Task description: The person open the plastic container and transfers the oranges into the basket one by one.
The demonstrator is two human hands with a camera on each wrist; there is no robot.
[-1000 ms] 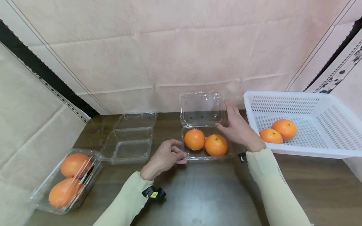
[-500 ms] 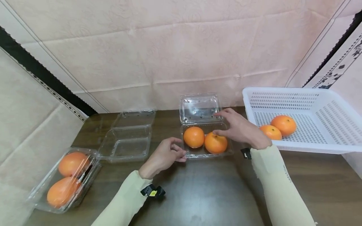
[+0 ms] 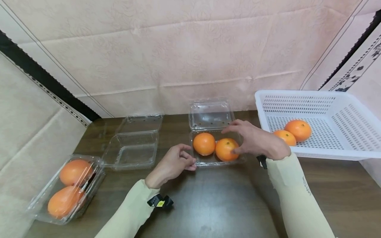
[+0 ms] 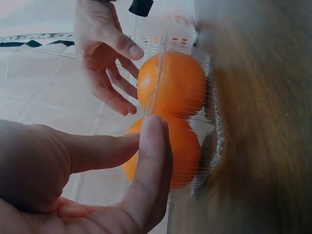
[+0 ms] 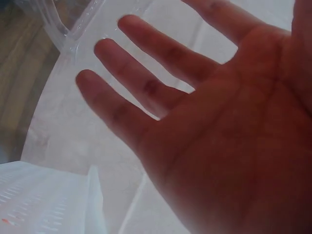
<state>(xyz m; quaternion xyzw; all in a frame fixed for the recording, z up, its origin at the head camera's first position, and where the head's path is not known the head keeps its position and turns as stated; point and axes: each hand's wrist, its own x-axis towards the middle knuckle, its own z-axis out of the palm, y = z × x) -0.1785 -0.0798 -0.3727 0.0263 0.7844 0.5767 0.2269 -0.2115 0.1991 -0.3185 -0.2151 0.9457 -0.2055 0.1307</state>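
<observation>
A clear plastic clamshell box [image 3: 217, 163] stands mid-table with its lid [image 3: 209, 115] tipped back. Inside it two oranges, the left orange [image 3: 204, 144] and the right orange [image 3: 225, 148], sit side by side. My left hand [image 3: 174, 165] pinches the box's front left rim between thumb and forefinger, as the left wrist view shows up close. Over the right side of the box hovers my right hand [image 3: 259, 141], fingers spread and holding nothing. Its thumb overlaps the right orange in the head view, and its palm fills much of the right wrist view.
To the right is a white perforated basket [image 3: 324, 153] with two oranges [image 3: 298, 130]. A second clamshell [image 3: 134, 150] lies open at the left. Nearer left, a closed clamshell [image 3: 92, 195] holds two oranges. A fabric-covered wall [image 3: 178, 56] rises behind the table.
My right hand has come away from the lid's right side and moved down over the right orange. The lid has tilted further back. My left hand stays at the rim.
</observation>
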